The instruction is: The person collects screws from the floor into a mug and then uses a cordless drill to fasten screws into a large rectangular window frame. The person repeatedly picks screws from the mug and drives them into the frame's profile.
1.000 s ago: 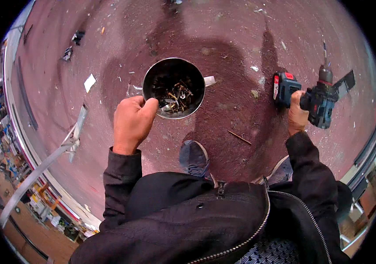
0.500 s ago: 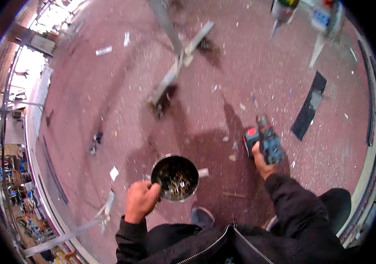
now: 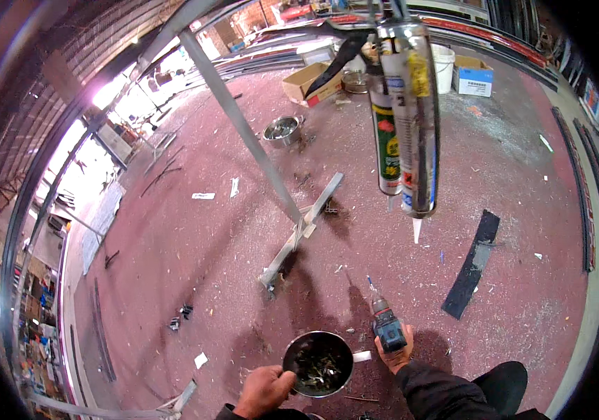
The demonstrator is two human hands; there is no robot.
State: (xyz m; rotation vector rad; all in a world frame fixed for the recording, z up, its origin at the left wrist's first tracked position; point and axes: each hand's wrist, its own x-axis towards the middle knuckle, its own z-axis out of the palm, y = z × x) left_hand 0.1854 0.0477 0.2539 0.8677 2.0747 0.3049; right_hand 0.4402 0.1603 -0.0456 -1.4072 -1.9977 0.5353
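My left hand (image 3: 264,389) is closed on the near left edge of a round metal pot (image 3: 304,346), thumb over the rim. Inside the pot lies a loose heap of small metal pieces that look like screws (image 3: 325,372). To the right of it, my right hand (image 3: 399,357) is wrapped round a blue-and-black cordless drill (image 3: 387,332). Its chuck and thin bit point away from me, above the red floor. A small white piece (image 3: 361,355) shows at the pot's right side; whether it touches the pot I cannot tell.
Ahead, a grey metal post (image 3: 243,133) rises from a crossbar foot (image 3: 292,245). Sealant tubes (image 3: 418,126) hang at upper right. A black strip (image 3: 469,273) lies on the floor. Farther off are a metal bowl (image 3: 278,140), an open carton (image 3: 327,89) and a white bucket (image 3: 443,68).
The view has tilted up, bringing the far boxes and bowl into sight. Both hands now appear lower in the picture. The drill is closer to the pot, its bit pointing ahead.
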